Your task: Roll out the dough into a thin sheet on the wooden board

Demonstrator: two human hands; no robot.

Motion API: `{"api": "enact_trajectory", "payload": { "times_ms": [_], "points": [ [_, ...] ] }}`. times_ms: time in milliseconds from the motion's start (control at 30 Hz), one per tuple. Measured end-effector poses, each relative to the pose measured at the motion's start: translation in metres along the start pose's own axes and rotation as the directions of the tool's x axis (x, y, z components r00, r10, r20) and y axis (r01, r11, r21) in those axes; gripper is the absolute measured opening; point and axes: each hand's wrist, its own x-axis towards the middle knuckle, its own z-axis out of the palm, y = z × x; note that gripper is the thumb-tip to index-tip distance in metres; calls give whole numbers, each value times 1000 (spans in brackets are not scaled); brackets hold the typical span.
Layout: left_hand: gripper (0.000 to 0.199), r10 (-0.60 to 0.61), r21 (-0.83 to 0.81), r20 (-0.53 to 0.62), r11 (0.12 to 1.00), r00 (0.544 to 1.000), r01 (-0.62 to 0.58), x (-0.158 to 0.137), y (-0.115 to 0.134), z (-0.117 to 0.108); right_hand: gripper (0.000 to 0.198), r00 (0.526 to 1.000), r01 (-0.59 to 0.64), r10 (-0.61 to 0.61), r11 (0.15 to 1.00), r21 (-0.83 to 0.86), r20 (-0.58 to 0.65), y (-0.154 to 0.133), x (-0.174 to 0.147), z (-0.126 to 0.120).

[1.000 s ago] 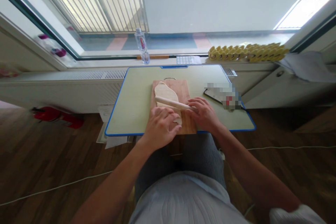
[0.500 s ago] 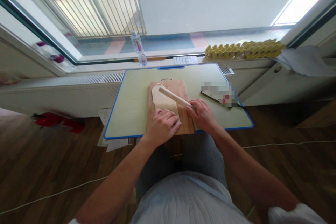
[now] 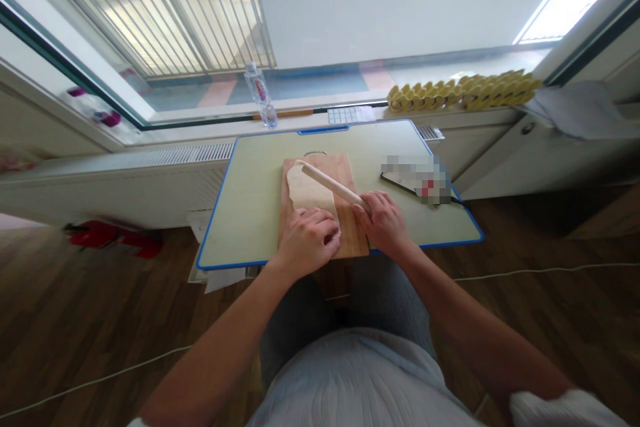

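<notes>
A pale, flat sheet of dough (image 3: 313, 192) lies on the wooden cutting board (image 3: 357, 237), its left edge uneven. At the dough's near edge is my left hand (image 3: 311, 237), its fingers curled down and closed on that edge; the fingertips are partly hidden. My right hand (image 3: 383, 217) grips one end of a slim wooden rolling pin (image 3: 333, 184) at the board's right side. The pin slants up and left over the dough, its far end close to the sheet's upper part.
Under the board is a pale tabletop with a blue rim (image 3: 250, 167). A phone (image 3: 415, 181), partly pixelated, lies on its right side. On the windowsill stand a clear bottle (image 3: 261, 95) and a yellow wavy object (image 3: 463, 92). A red fire extinguisher (image 3: 113, 238) is on the floor at left.
My left hand's fingers have curled in slightly more at the dough's near edge. The rolling pin and my right hand have hardly moved. The view has shifted a little.
</notes>
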Motion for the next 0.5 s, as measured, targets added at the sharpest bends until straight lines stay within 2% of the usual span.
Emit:
{"api": "enact_trajectory", "payload": {
  "times_ms": [233,367,500],
  "points": [
    [10,-211,-117,-77,972,974,202,11,-8,6,28,1000,5,-5,1000,-15,-2,-2,-1,-1],
    [6,-247,-99,-104,966,963,238,13,-13,8,28,1000,7,-7,1000,-9,1,-2,-1,-2],
    [7,-221,-100,-128,973,967,209,10,-12,7,28,1000,1,-1,1000,-8,7,-2,-1,-1]
  ]
}}
